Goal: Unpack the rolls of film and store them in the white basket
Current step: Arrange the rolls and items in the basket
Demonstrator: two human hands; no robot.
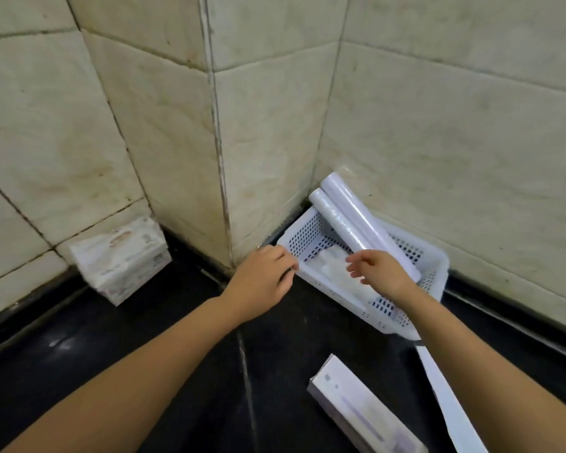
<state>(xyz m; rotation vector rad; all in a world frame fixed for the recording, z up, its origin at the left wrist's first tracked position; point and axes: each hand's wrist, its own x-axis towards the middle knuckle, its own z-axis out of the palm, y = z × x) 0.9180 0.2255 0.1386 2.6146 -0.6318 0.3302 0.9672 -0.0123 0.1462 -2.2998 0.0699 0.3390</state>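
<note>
1. Two rolls of film (356, 220) lie side by side in the white basket (437, 256), right of centre, far ends jutting over its back rim.
2. Left hand (262, 282): fingers curled on the basket's near-left rim; whether they clamp it, cannot tell. Right hand (383, 273): fingers loosely apart above the basket, holding nothing.
3. Step judged: settling the rolls. Steady the rim and nudge the rolls flat so neither tips out.
4. Cartons (366, 413) lie at lower right on the table (144, 338), a dark polished surface.
5. Tiled wall corner behind; tissue packs (121, 259) at left.
</note>
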